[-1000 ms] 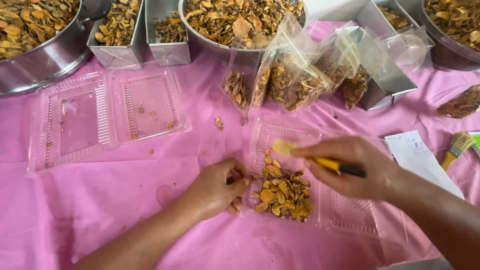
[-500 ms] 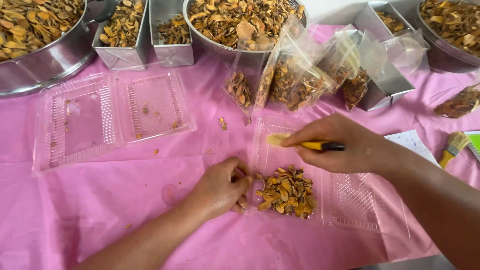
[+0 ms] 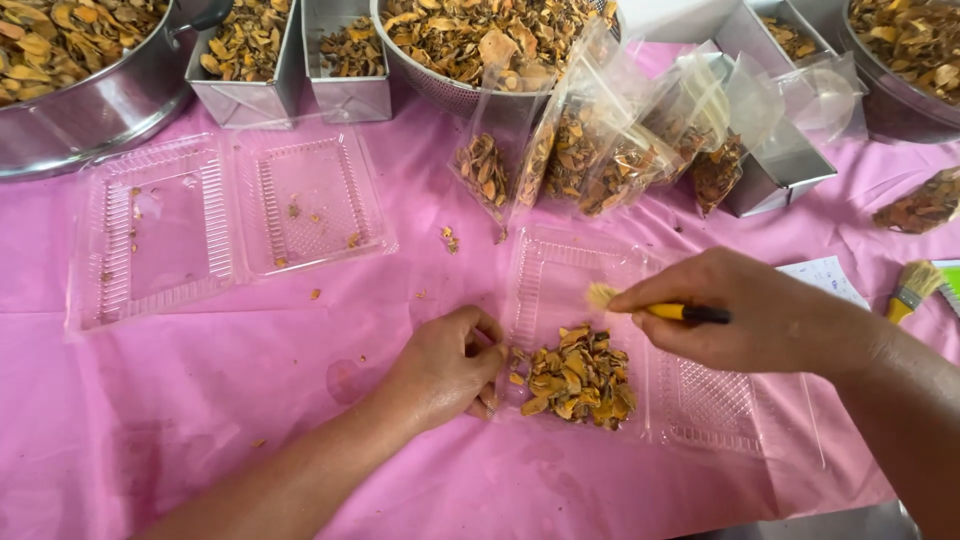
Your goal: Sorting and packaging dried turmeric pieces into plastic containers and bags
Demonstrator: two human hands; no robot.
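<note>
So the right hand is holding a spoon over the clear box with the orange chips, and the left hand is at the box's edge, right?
Not quite. The head view shows the right hand holding a small yellow-handled brush, not a spoon, over the clear box with the orange chips. The left hand is at the box's edge.

You have two hands at work: your left hand and your right hand; two open clear clamshell boxes lie on the pink cloth, one at the left and one under your hands; you can count two brushes, one in your right hand and one lying at the right; two square steel tins stand side by side at the top; about five clear bags of dried slices lean together; one heap of slices sits in the near box.
</note>
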